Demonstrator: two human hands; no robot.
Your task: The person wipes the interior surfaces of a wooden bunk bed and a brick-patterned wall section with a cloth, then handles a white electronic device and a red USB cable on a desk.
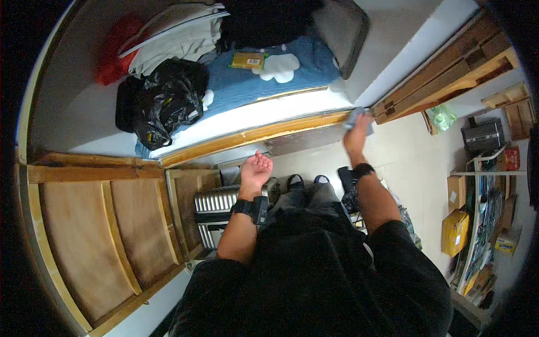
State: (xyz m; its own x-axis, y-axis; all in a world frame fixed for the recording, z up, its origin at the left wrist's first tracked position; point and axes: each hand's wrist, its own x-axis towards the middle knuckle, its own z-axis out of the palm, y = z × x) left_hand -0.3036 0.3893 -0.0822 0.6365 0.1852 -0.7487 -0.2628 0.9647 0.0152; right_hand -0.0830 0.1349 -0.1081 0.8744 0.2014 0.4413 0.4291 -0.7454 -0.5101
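Note:
My right hand (355, 137) is closed on a grey-blue cloth (353, 119), slightly blurred, at the right end of a wooden edge strip (252, 135). That strip runs along the front of a white ledge (236, 121). My left hand (257, 169) hovers below the strip, palm turned up and fingers loosely curled, with nothing in it. Beyond the ledge lies a blue cloth with white cloud shapes (224, 84). A yellow packet (247, 60) rests on it. A black plastic bag (174, 92) sits at its left.
Wooden framed panels (135, 224) stand at the left, beside a ribbed silver suitcase (216, 199). A wooden door-like panel (443, 67) is at the upper right. Along the right wall are a white rack (477, 224), a yellow box (455, 232) and a dark case (483, 135).

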